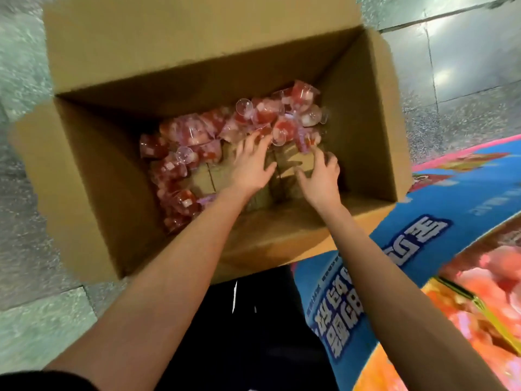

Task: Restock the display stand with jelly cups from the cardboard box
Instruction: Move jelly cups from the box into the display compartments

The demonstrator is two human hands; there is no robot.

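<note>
An open cardboard box stands on the floor below me. Several red jelly cups with clear stemmed bases lie along its far and left sides, leaving bare cardboard in the middle. My left hand reaches down into the box, fingers spread, fingertips touching the cups at the far side. My right hand is beside it, fingers apart, its fingertips at a cup near the right of the pile. Neither hand is closed around a cup. The display stand shows at the lower right, blue with printed lettering, with pink jelly cups in it.
The box flaps are folded outward on all sides, the far flap being the largest. A grey speckled tiled floor surrounds the box. My dark trousers are visible between my forearms.
</note>
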